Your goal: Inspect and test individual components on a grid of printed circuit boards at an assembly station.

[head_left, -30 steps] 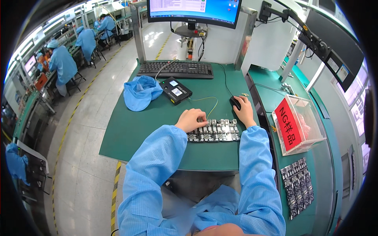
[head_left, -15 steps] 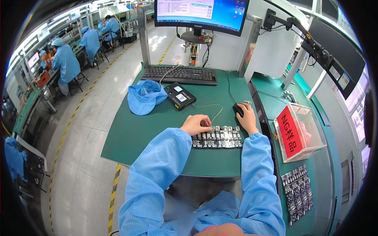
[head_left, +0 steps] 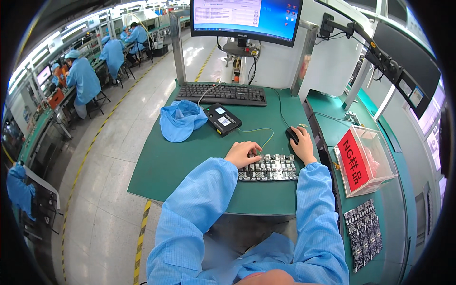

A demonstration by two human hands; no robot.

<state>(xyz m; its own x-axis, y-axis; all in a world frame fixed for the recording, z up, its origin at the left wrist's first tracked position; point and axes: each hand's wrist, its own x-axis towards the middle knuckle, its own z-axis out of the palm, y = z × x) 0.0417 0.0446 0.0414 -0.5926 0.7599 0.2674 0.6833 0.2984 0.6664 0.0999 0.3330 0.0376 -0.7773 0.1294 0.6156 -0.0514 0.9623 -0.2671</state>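
Note:
My left hand (head_left: pixel 242 154) rests at the far left corner of a panel of small circuit boards (head_left: pixel 270 174), which carry silvery metal parts. Its thumb and fingers are pinched together, and what lies between them is hidden. A thin yellow-green wire (head_left: pixel 272 134) runs from a black box (head_left: pixel 222 119) down to these fingertips. My right hand (head_left: pixel 303 145) is wrapped over a black computer mouse (head_left: pixel 292 136), just beyond the panel's right end.
A blue cap (head_left: pixel 179 122) and a black keyboard (head_left: pixel 221 94) lie on the green table (head_left: pixel 164 166), below a monitor (head_left: pixel 247 19). To the right are a clear box (head_left: pixel 380 166) with a red sign and more circuit boards (head_left: pixel 363 232). Several co-workers (head_left: pixel 83 78) sit far left.
The whole view has shifted slightly. On the monitor, green round marks in a window have turned pale. Both hands keep their places at the panel and on the mouse.

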